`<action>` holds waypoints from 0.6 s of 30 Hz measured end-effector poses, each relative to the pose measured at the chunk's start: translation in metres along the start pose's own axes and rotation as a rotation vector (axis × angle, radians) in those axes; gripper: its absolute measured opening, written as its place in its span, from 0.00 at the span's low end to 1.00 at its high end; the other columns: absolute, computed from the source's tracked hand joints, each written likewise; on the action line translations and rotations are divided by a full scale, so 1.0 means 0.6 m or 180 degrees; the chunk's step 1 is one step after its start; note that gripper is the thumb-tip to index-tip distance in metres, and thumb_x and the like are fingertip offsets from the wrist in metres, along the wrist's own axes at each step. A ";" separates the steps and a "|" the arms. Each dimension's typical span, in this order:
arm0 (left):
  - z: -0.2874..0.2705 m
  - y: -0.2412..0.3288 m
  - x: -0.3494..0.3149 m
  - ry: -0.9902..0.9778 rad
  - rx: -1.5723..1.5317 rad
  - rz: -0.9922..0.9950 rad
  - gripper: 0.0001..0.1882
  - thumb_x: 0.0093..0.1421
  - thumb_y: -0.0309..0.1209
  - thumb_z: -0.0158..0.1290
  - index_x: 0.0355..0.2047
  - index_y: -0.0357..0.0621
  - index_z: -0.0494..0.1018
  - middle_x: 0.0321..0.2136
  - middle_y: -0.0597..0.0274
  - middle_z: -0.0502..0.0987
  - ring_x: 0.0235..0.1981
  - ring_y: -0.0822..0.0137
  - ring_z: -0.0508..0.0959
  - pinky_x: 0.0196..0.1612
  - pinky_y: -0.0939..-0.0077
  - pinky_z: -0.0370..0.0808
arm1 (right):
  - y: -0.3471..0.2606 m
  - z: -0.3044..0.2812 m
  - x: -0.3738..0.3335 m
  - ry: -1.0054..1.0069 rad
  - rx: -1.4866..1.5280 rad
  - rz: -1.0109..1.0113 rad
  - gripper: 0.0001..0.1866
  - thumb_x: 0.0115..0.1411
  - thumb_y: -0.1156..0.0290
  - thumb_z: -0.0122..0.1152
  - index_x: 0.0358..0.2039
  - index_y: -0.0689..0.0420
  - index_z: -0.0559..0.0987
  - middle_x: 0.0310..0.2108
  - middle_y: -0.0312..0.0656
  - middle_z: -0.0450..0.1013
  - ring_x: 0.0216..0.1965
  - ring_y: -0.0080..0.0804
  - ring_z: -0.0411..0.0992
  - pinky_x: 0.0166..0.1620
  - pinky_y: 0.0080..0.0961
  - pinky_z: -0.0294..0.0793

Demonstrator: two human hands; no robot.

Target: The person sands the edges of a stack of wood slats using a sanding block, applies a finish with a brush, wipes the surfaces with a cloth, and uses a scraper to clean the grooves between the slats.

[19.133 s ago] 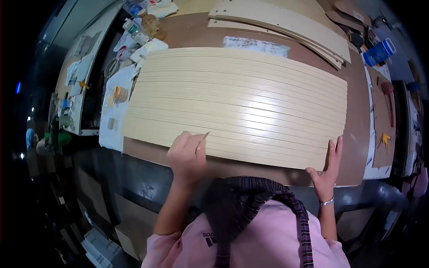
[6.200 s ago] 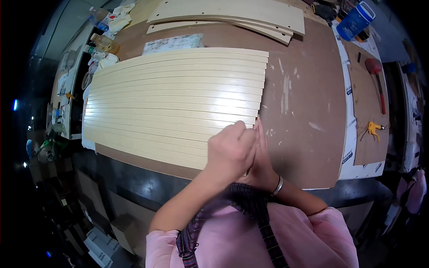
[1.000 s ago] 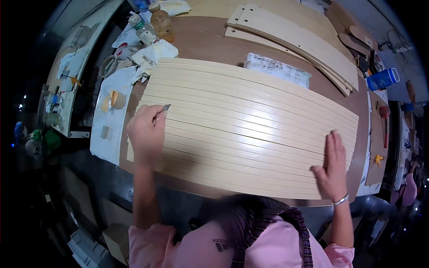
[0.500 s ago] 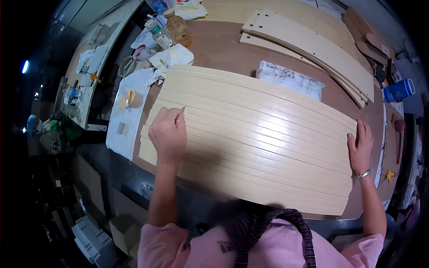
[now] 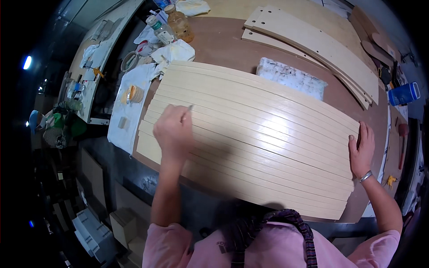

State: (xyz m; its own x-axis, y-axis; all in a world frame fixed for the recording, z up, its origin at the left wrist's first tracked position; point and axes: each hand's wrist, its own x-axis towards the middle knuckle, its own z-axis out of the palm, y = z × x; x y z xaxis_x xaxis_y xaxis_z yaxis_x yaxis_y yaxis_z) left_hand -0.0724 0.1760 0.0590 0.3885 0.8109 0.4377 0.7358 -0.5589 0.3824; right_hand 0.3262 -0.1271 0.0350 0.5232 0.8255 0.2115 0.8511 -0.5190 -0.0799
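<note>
Pale wooden strips (image 5: 232, 120) lie side by side across the bench, their edges close together and their surface shiny. Over their left part, my left hand (image 5: 173, 132) is closed with the knuckles up and slightly blurred. A small thin grey piece (image 5: 191, 107) sticks out between its thumb and fingers; its kind is too small to make out. At the right ends of the strips my right hand (image 5: 363, 149) lies with its fingers stretched out, touching the edge and holding nothing.
A white, dark-smudged block (image 5: 290, 77) sits behind the strips. Beyond it are stacked pale boards with holes (image 5: 313, 42). At the left stand bottles (image 5: 179, 24), crumpled cloths (image 5: 175, 52) and an orange-filled cup (image 5: 134, 94) on a white cloth (image 5: 117, 136). A blue container (image 5: 403, 93) is at the right.
My left hand has moved a little to the right over the strips, still closed on the small grey piece. My right hand stays at the right ends. The whole view has shifted slightly.
</note>
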 end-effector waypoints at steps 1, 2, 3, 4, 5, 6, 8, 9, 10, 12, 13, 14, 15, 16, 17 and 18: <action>-0.001 -0.008 0.001 0.0052 0.0063 -0.0147 0.01 0.54 0.25 0.56 0.26 0.44 0.75 0.25 0.55 0.74 0.26 0.49 0.76 0.29 0.58 0.71 | -0.002 0.000 0.000 -0.0057 0.0037 0.0040 0.29 0.64 0.61 0.55 0.62 0.61 0.66 0.58 0.55 0.65 0.59 0.55 0.63 0.62 0.45 0.61; 0.001 -0.008 -0.002 0.0062 0.0083 -0.0043 0.01 0.54 0.25 0.56 0.26 0.43 0.75 0.25 0.55 0.74 0.26 0.49 0.76 0.29 0.58 0.71 | -0.004 -0.001 0.003 -0.0114 0.0074 0.0081 0.30 0.63 0.60 0.55 0.62 0.61 0.66 0.58 0.55 0.65 0.60 0.55 0.62 0.63 0.46 0.60; 0.005 -0.006 -0.007 0.0084 0.0093 0.0048 0.01 0.55 0.25 0.56 0.27 0.43 0.75 0.25 0.55 0.74 0.25 0.49 0.76 0.29 0.57 0.71 | -0.006 -0.002 0.006 -0.0166 0.0100 0.0107 0.30 0.63 0.59 0.56 0.62 0.61 0.66 0.58 0.55 0.65 0.60 0.55 0.62 0.63 0.46 0.60; 0.007 -0.003 -0.010 0.0105 0.0105 0.0139 0.01 0.55 0.24 0.56 0.27 0.43 0.75 0.25 0.55 0.74 0.25 0.49 0.76 0.29 0.57 0.72 | -0.005 -0.001 0.005 -0.0150 0.0092 0.0085 0.30 0.63 0.59 0.55 0.62 0.61 0.66 0.58 0.55 0.65 0.60 0.55 0.62 0.63 0.46 0.60; 0.004 0.000 -0.010 0.0023 0.0029 0.0189 0.01 0.55 0.25 0.56 0.27 0.43 0.75 0.25 0.55 0.74 0.25 0.49 0.76 0.29 0.57 0.72 | -0.003 0.000 0.003 -0.0135 0.0085 0.0063 0.30 0.63 0.59 0.55 0.62 0.61 0.66 0.58 0.55 0.65 0.60 0.55 0.62 0.63 0.46 0.60; 0.002 0.007 -0.005 -0.0061 -0.0053 0.0248 0.01 0.55 0.25 0.55 0.27 0.43 0.75 0.25 0.55 0.74 0.26 0.49 0.76 0.29 0.57 0.72 | 0.001 0.001 0.002 -0.0115 0.0074 0.0050 0.30 0.63 0.59 0.55 0.62 0.61 0.66 0.58 0.55 0.65 0.60 0.55 0.62 0.63 0.46 0.60; 0.001 0.010 -0.002 -0.0132 -0.0119 0.0110 0.02 0.56 0.26 0.55 0.27 0.42 0.76 0.25 0.55 0.74 0.26 0.49 0.76 0.30 0.57 0.72 | 0.004 0.001 0.002 -0.0110 0.0022 0.0070 0.30 0.63 0.60 0.55 0.62 0.61 0.66 0.58 0.55 0.65 0.60 0.55 0.62 0.63 0.46 0.60; -0.002 0.004 -0.002 -0.0124 -0.0091 -0.0082 0.03 0.57 0.26 0.54 0.27 0.42 0.76 0.25 0.54 0.74 0.26 0.48 0.76 0.30 0.57 0.72 | 0.003 0.001 0.001 -0.0109 0.0007 0.0084 0.30 0.63 0.60 0.55 0.62 0.61 0.66 0.58 0.55 0.65 0.60 0.55 0.62 0.63 0.46 0.60; -0.003 0.001 -0.002 -0.0116 -0.0065 -0.0273 0.03 0.57 0.27 0.54 0.27 0.43 0.76 0.25 0.54 0.74 0.27 0.48 0.76 0.30 0.57 0.71 | 0.001 0.002 0.001 -0.0112 0.0032 0.0077 0.30 0.63 0.60 0.55 0.62 0.61 0.66 0.58 0.55 0.65 0.60 0.55 0.62 0.63 0.46 0.60; 0.004 0.018 -0.012 -0.0156 -0.0166 0.0124 0.03 0.57 0.27 0.54 0.28 0.43 0.76 0.25 0.54 0.74 0.27 0.48 0.76 0.30 0.57 0.71 | -0.003 0.002 0.005 -0.0118 0.0073 0.0054 0.30 0.63 0.60 0.55 0.62 0.61 0.66 0.58 0.55 0.65 0.60 0.55 0.62 0.62 0.46 0.60; 0.008 0.026 -0.017 -0.0173 -0.0218 0.0316 0.03 0.57 0.27 0.54 0.28 0.43 0.76 0.25 0.54 0.74 0.27 0.47 0.76 0.30 0.57 0.71 | -0.001 0.002 0.004 -0.0090 0.0053 0.0028 0.30 0.63 0.60 0.55 0.62 0.61 0.66 0.57 0.55 0.65 0.59 0.55 0.62 0.62 0.46 0.60; 0.006 0.032 -0.015 -0.0236 -0.0274 0.0252 0.03 0.57 0.27 0.54 0.28 0.43 0.76 0.25 0.54 0.74 0.27 0.47 0.76 0.29 0.56 0.71 | 0.001 0.003 0.002 -0.0063 0.0033 0.0003 0.30 0.63 0.60 0.55 0.62 0.61 0.66 0.57 0.55 0.65 0.59 0.55 0.62 0.62 0.46 0.60; 0.003 0.041 -0.010 -0.0300 -0.0333 0.0200 0.03 0.57 0.27 0.54 0.27 0.43 0.76 0.25 0.54 0.74 0.27 0.47 0.76 0.29 0.55 0.71 | 0.004 0.003 0.001 -0.0029 0.0012 -0.0011 0.30 0.63 0.60 0.56 0.62 0.61 0.66 0.57 0.54 0.65 0.59 0.54 0.63 0.62 0.46 0.61; 0.002 0.046 -0.006 -0.0364 -0.0394 0.0149 0.03 0.57 0.27 0.54 0.27 0.43 0.75 0.25 0.54 0.73 0.27 0.47 0.75 0.29 0.55 0.71 | 0.003 0.002 0.001 -0.0030 0.0014 0.0011 0.30 0.63 0.60 0.55 0.62 0.61 0.66 0.57 0.54 0.65 0.59 0.54 0.63 0.62 0.46 0.61; 0.007 0.045 -0.009 -0.0320 -0.0286 0.0145 0.03 0.57 0.27 0.54 0.27 0.43 0.75 0.25 0.54 0.73 0.26 0.47 0.75 0.29 0.55 0.71 | 0.001 0.001 0.002 -0.0030 0.0015 0.0034 0.30 0.63 0.60 0.55 0.62 0.61 0.66 0.57 0.54 0.65 0.59 0.54 0.63 0.61 0.46 0.61; 0.009 0.041 -0.016 -0.0279 -0.0169 0.0136 0.04 0.57 0.27 0.54 0.26 0.43 0.75 0.24 0.54 0.73 0.26 0.47 0.75 0.28 0.55 0.70 | -0.003 0.000 0.003 -0.0038 0.0025 0.0052 0.30 0.63 0.60 0.55 0.62 0.61 0.66 0.57 0.54 0.65 0.59 0.54 0.63 0.61 0.47 0.61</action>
State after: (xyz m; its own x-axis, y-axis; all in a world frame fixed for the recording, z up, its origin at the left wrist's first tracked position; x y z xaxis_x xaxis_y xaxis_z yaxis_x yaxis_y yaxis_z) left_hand -0.0550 0.1557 0.0598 0.4676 0.7970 0.3824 0.6880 -0.5997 0.4086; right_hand 0.3254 -0.1248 0.0356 0.5376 0.8195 0.1986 0.8426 -0.5307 -0.0909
